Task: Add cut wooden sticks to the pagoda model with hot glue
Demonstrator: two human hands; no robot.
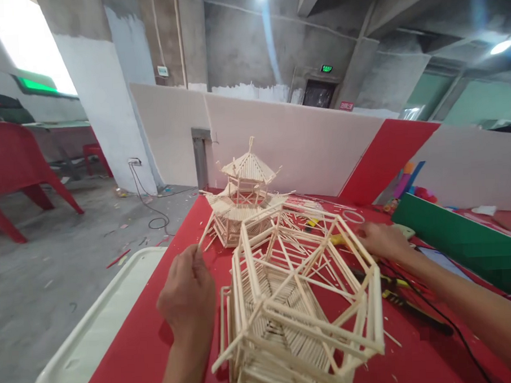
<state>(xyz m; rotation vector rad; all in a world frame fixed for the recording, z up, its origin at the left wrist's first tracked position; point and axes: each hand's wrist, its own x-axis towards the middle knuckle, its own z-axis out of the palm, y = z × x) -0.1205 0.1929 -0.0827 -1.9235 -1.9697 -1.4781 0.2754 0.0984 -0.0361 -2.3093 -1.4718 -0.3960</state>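
Note:
A thin wooden stick (206, 230) is pinched in the closed fingertips of my left hand (188, 299); it slants up toward the back model. Right beside that hand stands an openwork frame of pale sticks (295, 280), many-sided, with a slatted layer low inside it. My right hand (380, 239) is beyond the frame's right side, fingers curled. Close to its fingertips lies a yellow tool (340, 240), partly hidden by the sticks; whether the hand grips it is unclear. Farther back rises a pagoda model (249, 192) of sticks with a pointed roof.
Loose sticks (322, 267) lie over the red tabletop (135, 338). Yellow-and-black pliers (413, 309) and a black cable (460, 335) are at right, near a green panel (461, 242). A pale stool (92, 323) stands left of the table; a pale partition (287, 145) stands behind.

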